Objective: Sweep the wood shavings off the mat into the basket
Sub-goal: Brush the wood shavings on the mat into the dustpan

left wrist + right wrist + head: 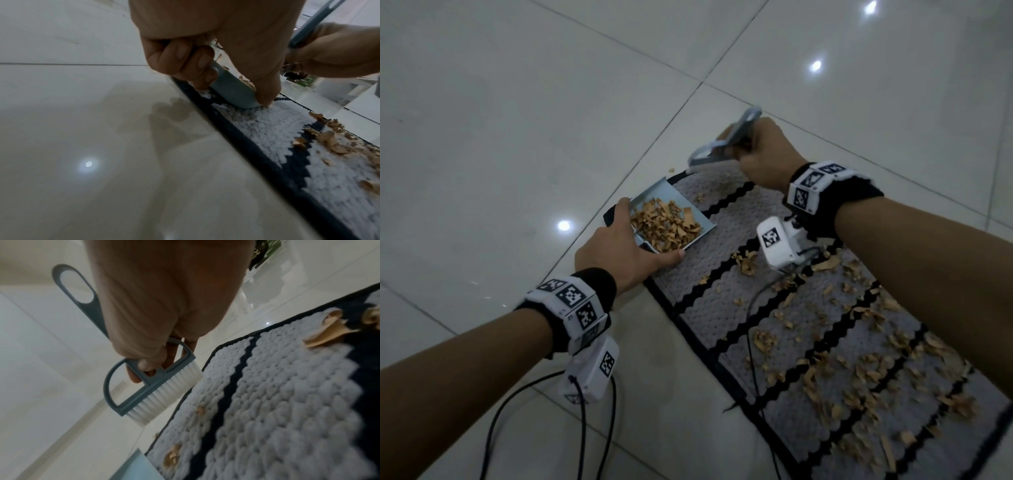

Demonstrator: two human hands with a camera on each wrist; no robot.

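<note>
Left hand (619, 248) grips the dustpan (681, 219), lip down on the mat (774, 308) to catch shavings (859, 359). Right hand (763, 154) clutches the brush (152, 382), lifted past the mat's far end. Basket not seen.

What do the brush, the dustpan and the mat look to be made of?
Brush: grey-blue moulded frame, probably plastic, matte, with white, likely synthetic bristles. Dustpan: thin, smooth grey-blue walls, probably plastic too. Mat: soft textile, knobbly grey tufts with black zigzag stripes and black edging, looks woven or tufted.
</note>
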